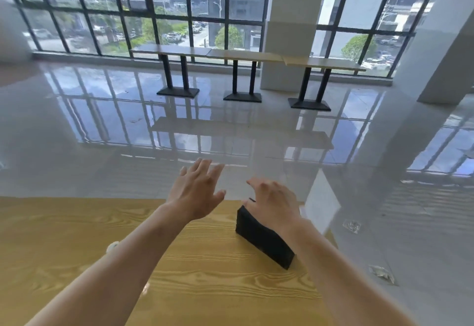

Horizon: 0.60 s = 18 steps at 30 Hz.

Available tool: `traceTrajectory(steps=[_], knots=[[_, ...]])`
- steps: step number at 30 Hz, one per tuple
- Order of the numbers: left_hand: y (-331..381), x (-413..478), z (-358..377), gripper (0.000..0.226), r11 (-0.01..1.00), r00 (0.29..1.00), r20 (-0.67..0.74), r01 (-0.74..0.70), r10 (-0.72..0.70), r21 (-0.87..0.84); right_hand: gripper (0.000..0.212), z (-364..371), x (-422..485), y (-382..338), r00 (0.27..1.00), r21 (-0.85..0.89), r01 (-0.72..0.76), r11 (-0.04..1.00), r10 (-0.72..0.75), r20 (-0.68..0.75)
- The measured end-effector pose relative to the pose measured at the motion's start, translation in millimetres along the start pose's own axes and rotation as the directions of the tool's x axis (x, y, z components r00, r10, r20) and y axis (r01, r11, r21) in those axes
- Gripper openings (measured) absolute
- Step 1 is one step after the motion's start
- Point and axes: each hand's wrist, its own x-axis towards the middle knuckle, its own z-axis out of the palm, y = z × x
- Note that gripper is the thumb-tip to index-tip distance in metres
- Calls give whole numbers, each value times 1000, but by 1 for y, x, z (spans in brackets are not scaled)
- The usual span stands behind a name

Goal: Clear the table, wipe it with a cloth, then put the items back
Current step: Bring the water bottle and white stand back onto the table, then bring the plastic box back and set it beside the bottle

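Note:
A black box (264, 239) stands on the yellow wood-grain table (77, 236) near its far right corner. My right hand (273, 201) hovers over the box's far end with fingers curled and apart; whether it touches the box I cannot tell. My left hand (197, 192) is stretched out above the table's far edge, fingers spread, holding nothing. A small white object (112, 246) peeks out from behind my left forearm on the table. No cloth is visible.
Beyond the table lies a glossy tiled floor (230, 133). Three long tables (246, 56) on black pedestals stand by the windows. Two crumpled clear wrappers (352, 225) (382, 273) lie on the floor to the right. White pillars (292, 28) rise at the back.

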Motion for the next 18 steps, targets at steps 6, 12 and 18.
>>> traceTrajectory(steps=[6, 12, 18], knots=[[-82, -77, -32, 69, 992, 992, -22, 124, -124, 16, 35, 12, 1, -106, 994, -9, 106, 994, -105, 40], [-175, -176, -74, 67, 972, 971, -53, 235, -233, 23, 43, 33, -9, -234, 976, -11, 192, 981, -190, 102], [-272, -275, -100, 67, 925, 926, -42, 376, -374, 56, 47, 63, -23, -365, 941, 42, 299, 953, -302, 150]])
